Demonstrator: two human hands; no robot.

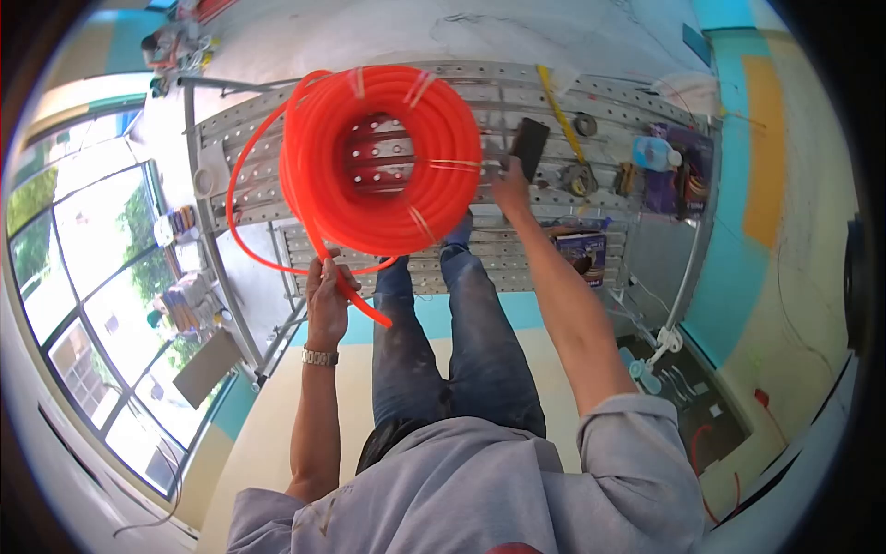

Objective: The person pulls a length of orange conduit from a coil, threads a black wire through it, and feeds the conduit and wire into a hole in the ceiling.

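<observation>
Left hand (327,294) is gripping the orange hose tail (373,314), best kept untwisted; right hand (511,190) is touching a black slab (530,144), grip unclear.

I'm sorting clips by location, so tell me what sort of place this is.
Most likely an indoor building or renovation site: a metal scaffold platform, a big coil of orange tube and a tape measure point to that.

there are two hands (328,284) (511,187), one orange coil (316,166) and one tape measure (580,179).
</observation>
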